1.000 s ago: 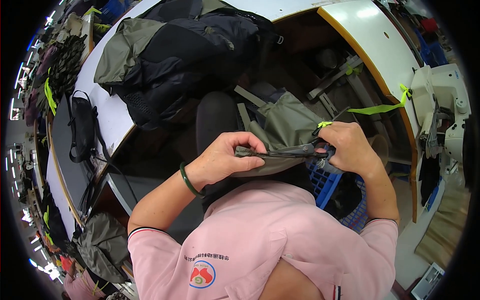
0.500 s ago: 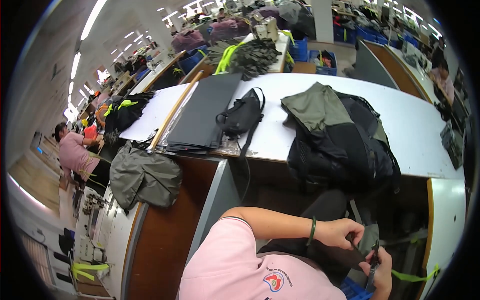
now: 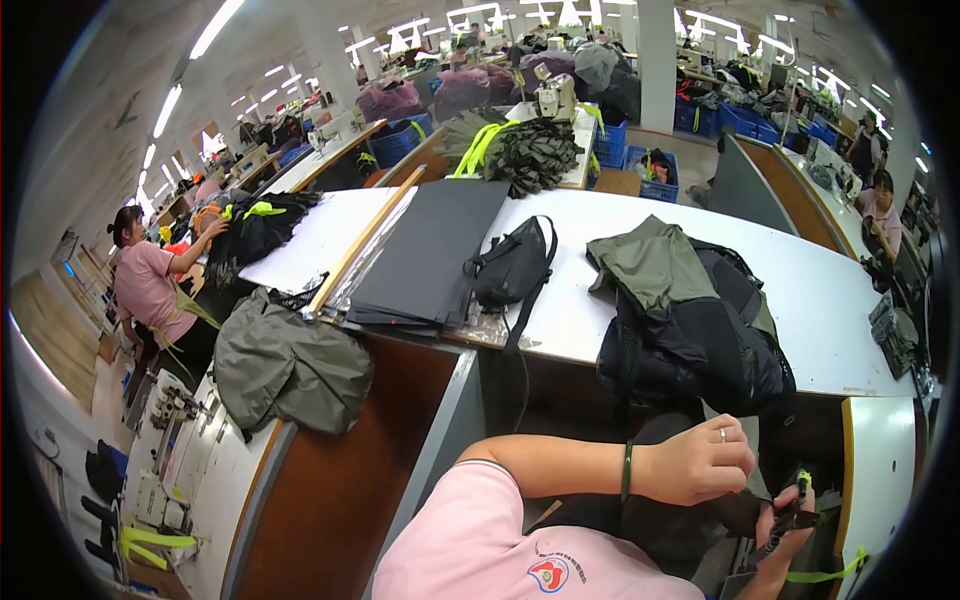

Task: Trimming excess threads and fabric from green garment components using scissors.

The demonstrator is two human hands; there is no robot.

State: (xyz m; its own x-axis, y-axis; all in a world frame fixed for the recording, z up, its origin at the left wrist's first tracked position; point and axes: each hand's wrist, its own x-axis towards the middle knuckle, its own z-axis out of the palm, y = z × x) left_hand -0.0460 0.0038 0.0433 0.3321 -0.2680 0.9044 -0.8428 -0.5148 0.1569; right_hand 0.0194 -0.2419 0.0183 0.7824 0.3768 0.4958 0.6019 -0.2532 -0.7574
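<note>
My left hand (image 3: 700, 462), with a ring and a green wristband, is closed on a dark fabric bag piece (image 3: 700, 515) at the lower right. Just to its right, my right hand (image 3: 792, 522) pinches the same piece at a small black part with a green tip. A neon green strap (image 3: 825, 576) trails below it. The piece hangs below the edge of the white table (image 3: 830, 300). A pile of olive and black backpacks (image 3: 690, 320) lies on that table right above my hands.
On the table lie a small black sling bag (image 3: 510, 265) and dark grey sheets (image 3: 430, 250). An olive bag (image 3: 290, 365) sits on the left bench. A person in pink (image 3: 150, 285) works at far left, another person (image 3: 880, 205) at far right. Blue crates (image 3: 660, 165) stand behind.
The view has swung up and to the left, from my lap to the workshop. Both hands now sit at the lower right edge, still gripping the dark piece.
</note>
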